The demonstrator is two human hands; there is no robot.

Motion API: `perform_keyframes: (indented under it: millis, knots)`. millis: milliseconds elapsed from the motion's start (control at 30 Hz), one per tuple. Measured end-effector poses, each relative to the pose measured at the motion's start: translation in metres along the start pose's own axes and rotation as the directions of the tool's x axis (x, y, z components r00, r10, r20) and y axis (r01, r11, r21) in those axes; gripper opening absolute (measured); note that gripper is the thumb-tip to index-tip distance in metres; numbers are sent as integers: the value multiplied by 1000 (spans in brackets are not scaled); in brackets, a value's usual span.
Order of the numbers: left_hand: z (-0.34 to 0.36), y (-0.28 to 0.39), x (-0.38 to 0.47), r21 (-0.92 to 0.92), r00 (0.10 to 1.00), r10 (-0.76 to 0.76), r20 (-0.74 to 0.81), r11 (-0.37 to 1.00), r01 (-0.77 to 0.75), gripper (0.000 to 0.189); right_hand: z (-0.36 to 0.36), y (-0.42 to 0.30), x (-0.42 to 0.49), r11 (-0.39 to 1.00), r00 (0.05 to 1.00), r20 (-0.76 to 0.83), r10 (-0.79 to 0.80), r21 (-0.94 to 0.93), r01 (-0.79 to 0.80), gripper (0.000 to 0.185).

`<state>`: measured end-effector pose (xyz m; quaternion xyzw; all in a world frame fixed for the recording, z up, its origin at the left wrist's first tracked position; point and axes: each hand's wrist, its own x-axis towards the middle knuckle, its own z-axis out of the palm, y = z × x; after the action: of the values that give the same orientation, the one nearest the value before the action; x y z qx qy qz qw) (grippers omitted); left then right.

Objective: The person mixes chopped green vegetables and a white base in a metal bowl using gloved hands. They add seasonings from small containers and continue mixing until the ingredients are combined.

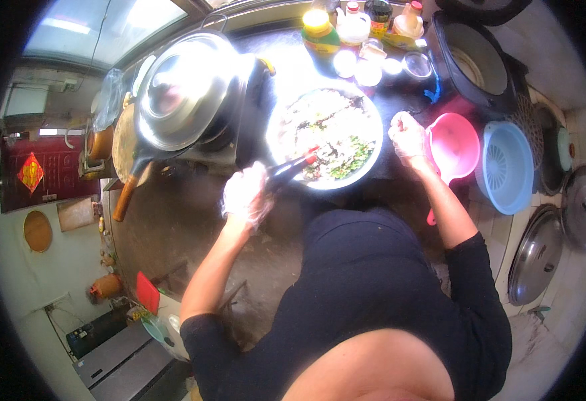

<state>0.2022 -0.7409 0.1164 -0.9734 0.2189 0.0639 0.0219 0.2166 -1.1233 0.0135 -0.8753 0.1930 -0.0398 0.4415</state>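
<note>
My left hand (247,193), in a clear plastic glove, grips dark chopsticks (291,165) with red ends. They reach over the near left rim of a large pale mixing bowl (317,185) into a chopped food mixture (329,133). Chopped greens (347,159) show at the near right of the mixture; glare washes out much of the rest. Just right of the bowl, my gloved right hand (406,134) has its fingers curled in, and no object shows in it. Beside the right wrist sits a pink plastic ladle (454,145) with its handle towards me.
A lidded wok (185,95) with a wooden handle (127,196) sits on the stove at left. Bottles (354,25) and small jars (368,72) line the back. At right are a dark deep pot (473,62), a blue plastic colander (507,168) and metal lids (536,255).
</note>
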Motion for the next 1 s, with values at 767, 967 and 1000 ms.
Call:
perform_keyframes:
  millis: [767,967,1000]
  knots:
    - [0,-8,5,9,982,-181,-50,983,182,64,16,-49,-27,990,941,317,-115,112,83,21]
    - [11,-4,-11,-24,994,-63,-85,998,61,77,16,-65,-36,946,918,368,-147,324,22,23]
    - [13,-3,-9,-58,986,-72,-148,996,64,76,15,-67,-35,938,916,365,-165,346,30,23]
